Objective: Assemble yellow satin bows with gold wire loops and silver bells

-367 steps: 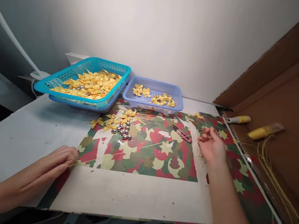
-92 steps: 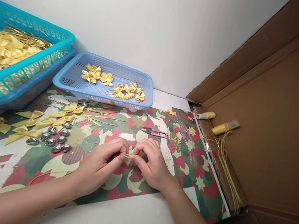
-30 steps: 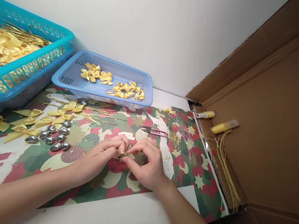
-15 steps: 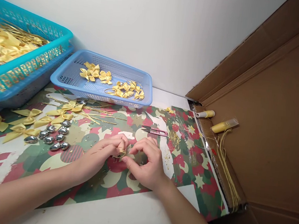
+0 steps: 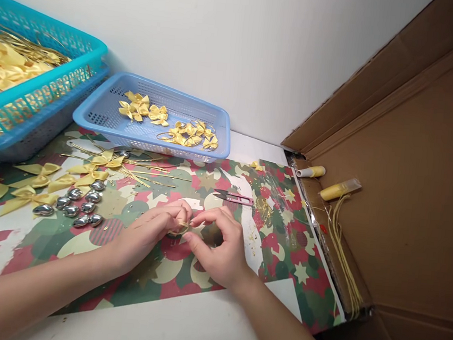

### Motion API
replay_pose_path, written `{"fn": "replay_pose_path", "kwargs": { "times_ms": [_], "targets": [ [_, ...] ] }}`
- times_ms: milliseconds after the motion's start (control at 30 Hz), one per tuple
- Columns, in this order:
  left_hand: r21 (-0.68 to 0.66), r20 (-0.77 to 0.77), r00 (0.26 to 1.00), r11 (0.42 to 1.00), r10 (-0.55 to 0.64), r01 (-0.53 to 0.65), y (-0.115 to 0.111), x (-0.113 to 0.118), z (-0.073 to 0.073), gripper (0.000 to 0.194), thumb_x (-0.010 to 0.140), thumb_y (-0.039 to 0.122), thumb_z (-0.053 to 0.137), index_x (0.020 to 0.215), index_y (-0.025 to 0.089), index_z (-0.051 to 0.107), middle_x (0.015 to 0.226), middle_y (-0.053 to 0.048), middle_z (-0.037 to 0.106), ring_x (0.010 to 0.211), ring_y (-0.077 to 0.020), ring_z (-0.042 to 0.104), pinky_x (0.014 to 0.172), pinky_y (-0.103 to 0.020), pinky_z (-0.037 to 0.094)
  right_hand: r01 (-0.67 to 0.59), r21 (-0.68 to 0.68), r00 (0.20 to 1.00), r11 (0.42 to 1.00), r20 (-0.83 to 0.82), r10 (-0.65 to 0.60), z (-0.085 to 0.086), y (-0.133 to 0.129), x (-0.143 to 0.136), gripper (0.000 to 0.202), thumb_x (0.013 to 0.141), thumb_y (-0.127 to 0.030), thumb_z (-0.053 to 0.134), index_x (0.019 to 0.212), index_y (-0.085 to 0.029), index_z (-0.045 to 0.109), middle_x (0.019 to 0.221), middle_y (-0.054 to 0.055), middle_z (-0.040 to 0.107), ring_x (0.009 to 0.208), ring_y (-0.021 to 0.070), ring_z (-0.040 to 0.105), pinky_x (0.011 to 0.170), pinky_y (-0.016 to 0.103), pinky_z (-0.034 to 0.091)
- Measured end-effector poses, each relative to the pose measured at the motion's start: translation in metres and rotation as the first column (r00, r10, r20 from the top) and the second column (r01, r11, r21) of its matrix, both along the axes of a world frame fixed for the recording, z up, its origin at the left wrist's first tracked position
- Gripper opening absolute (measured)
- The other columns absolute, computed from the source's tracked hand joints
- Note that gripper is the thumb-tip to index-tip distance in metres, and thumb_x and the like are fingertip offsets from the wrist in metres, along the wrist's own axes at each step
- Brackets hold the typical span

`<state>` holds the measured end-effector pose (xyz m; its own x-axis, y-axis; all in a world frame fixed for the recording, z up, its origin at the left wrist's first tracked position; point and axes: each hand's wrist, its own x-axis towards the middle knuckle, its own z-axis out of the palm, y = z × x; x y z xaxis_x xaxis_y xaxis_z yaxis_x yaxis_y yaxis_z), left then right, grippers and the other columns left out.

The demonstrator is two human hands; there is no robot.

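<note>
While left hand point(image 5: 152, 229) pinches it, thin golden cord point(image 5: 183, 231), curled; right hand point(image 5: 222, 248), fingertips apart

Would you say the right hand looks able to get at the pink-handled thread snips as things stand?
Probably yes: the pink-handled thread snips lie uncovered just beyond the right hand, though that hand is close beside the yellow cord in the left hand.

One head-worn camera looks forward and down, from close above the hands point(image 5: 219, 247), toward the wall point(image 5: 231, 42).
</note>
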<state>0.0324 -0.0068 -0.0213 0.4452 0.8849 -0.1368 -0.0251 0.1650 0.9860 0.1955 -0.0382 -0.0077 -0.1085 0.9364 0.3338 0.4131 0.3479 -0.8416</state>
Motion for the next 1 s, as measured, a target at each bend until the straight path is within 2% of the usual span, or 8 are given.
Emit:
{"fn": "replay_pose_path", "kwargs": {
  "times_ms": [167,333,533,700,800,1000],
  "targets": [
    [0.050,-0.053,0.997,0.997,-0.054,0.057,-0.001,-0.002,-0.001,0.020,0.079,0.029,0.041,0.060,0.021,0.038,0.077,-0.001,0.045,0.073,-0.0177,0.044,0.062,-0.029,0.040,0.011,0.130,0.999,0.991,0.049,-0.018,-0.003,0.002,-0.002,0.008,0.084,-0.022,0.068,0.076,-0.024,0.066,0.078,-0.001,0.074,0.075,0.0172,0.062,0.080,0.037,0.044],
    [0.067,-0.049,0.997,0.995,-0.067,0.070,-0.002,-0.002,-0.002,0.023,0.084,0.030,0.041,0.063,0.021,0.040,0.077,0.000,0.045,0.074,-0.0175,0.043,0.065,-0.029,0.038,0.006,0.127,0.995,0.992,0.093,-0.018,-0.005,0.001,-0.001,0.014,0.087,-0.021,0.064,0.074,-0.024,0.064,0.074,-0.001,0.071,0.075,0.0170,0.062,0.080,0.037,0.042],
    [0.042,0.024,0.997,0.996,-0.075,0.074,-0.007,-0.004,-0.005,0.028,0.095,0.039,0.037,0.075,0.022,0.048,0.077,0.001,0.043,0.073,-0.0166,0.039,0.066,-0.029,0.036,-0.001,0.104,0.998,0.995,0.062,-0.006,-0.003,0.003,0.008,0.014,0.088,-0.018,0.062,0.075,-0.022,0.062,0.075,-0.001,0.068,0.077,0.0161,0.059,0.078,0.034,0.041],
    [-0.018,-0.007,1.000,1.000,-0.026,0.026,-0.009,-0.002,-0.003,0.013,0.093,0.026,0.040,0.085,0.024,0.050,0.078,0.002,0.045,0.073,-0.0157,0.041,0.066,-0.028,0.035,-0.012,0.015,1.000,1.000,0.003,0.012,-0.001,0.005,0.014,0.012,0.086,-0.017,0.063,0.076,-0.022,0.063,0.078,-0.001,0.068,0.079,0.0155,0.058,0.080,0.033,0.042],
    [0.005,-0.040,0.999,1.000,-0.012,0.012,-0.008,-0.002,-0.003,0.010,0.092,0.025,0.043,0.085,0.024,0.051,0.076,0.003,0.045,0.070,-0.0145,0.041,0.062,-0.027,0.034,-0.019,-0.089,0.998,0.996,-0.064,0.014,0.003,0.006,0.017,0.008,0.083,-0.019,0.066,0.076,-0.022,0.066,0.079,-0.001,0.068,0.077,0.0146,0.057,0.075,0.030,0.043],
    [0.019,-0.030,0.999,1.000,-0.010,0.011,-0.007,-0.004,-0.007,0.012,0.094,0.025,0.043,0.085,0.024,0.051,0.076,0.003,0.046,0.067,-0.0130,0.041,0.060,-0.025,0.033,-0.030,-0.400,0.987,0.916,-0.158,-0.037,0.009,0.009,0.025,0.005,0.078,-0.025,0.070,0.076,-0.021,0.069,0.078,-0.001,0.066,0.069,0.0122,0.053,0.060,0.024,0.042]
  ]
}}
